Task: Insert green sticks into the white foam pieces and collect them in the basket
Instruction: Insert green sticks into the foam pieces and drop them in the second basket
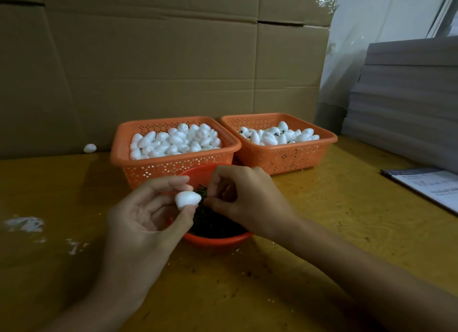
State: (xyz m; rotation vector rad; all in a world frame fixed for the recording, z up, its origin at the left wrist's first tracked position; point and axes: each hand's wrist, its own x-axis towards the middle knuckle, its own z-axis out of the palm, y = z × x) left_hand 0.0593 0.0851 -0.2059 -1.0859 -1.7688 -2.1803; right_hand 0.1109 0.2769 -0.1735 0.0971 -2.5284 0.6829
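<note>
While the left hand (pixel 146 215) holds a white foam piece (pixel 187 200) up between thumb and curled fingertips, the right hand (pixel 243 198) meets it from the right, its fingers bunched and its thumb and forefinger pinching a green stick (pixel 202 192) that is mostly hidden by the fingertips and shows only as a dark sliver touching the foam's right end. Both hands hover over a red bowl (pixel 218 240) near the middle of the yellow table (pixel 322 220); the bowl holds a dark heap of green sticks (pixel 215 222).

Just beyond the bowl stand two orange baskets side by side, touching or nearly so. The left basket (pixel 173 169) is heaped with plain foam pieces (pixel 173 141). The right basket (pixel 280 158) holds fewer pieces (pixel 275 134), with bits of green showing among them.

A stray foam piece (pixel 89 148) lies far left on the table, against the cardboard wall (pixel 148 59). White crumbs (pixel 24 224) are scattered on the table at the near left. At the right edge lies a printed sheet (pixel 428 185), and behind it rises a stack of grey boards (pixel 409 96)
</note>
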